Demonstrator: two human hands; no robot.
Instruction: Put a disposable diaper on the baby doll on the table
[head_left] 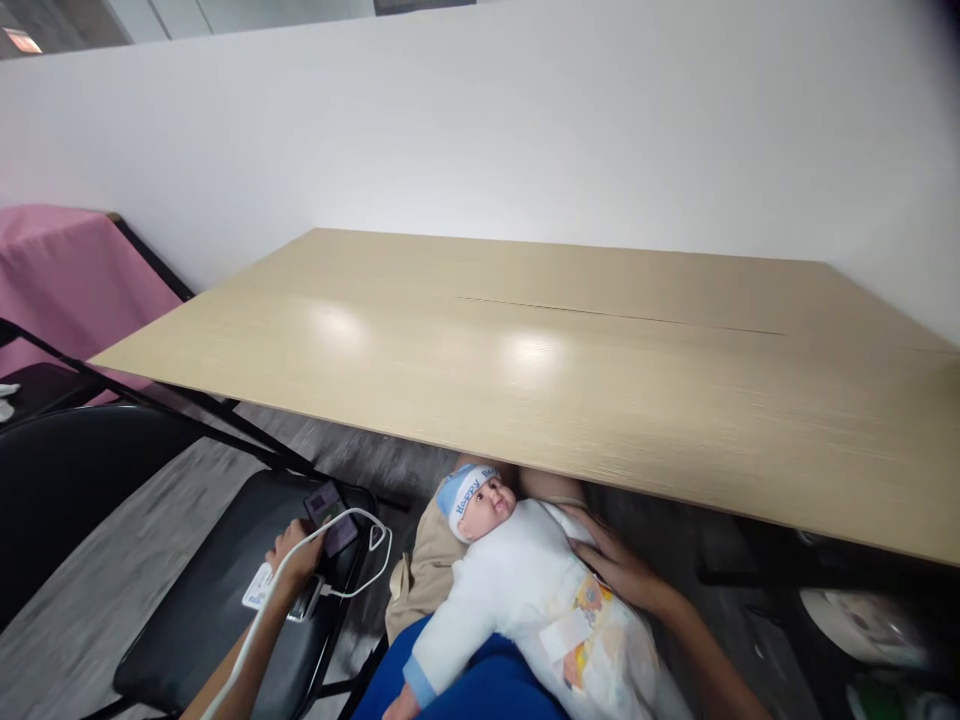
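A baby doll (pixel 517 560) lies face up across my lap, in a white top, a blue-and-white cap with lettering, and a diaper (pixel 585 630) with orange print. My right hand (pixel 611 560) rests along the doll's side, fingers stretched out flat on it. Off to the left, my left hand (pixel 296 552) is over a black chair seat (pixel 202 590), its fingers curled; what they grip, if anything, is hidden. Touching or close beside it is a dark purple device (pixel 331 518). A white card (pixel 259 586) and a small device (pixel 306 602) with a white cable (pixel 356 592) plugged in lie under the hand.
A wide wooden table (pixel 525 370) spans the view ahead, its front edge over my knees. Behind it stands a white partition (pixel 480 130). Pink cloth (pixel 67 280) hangs at the left, near another black chair (pixel 82 490). A blurred white object (pixel 862 625) sits below the table at right.
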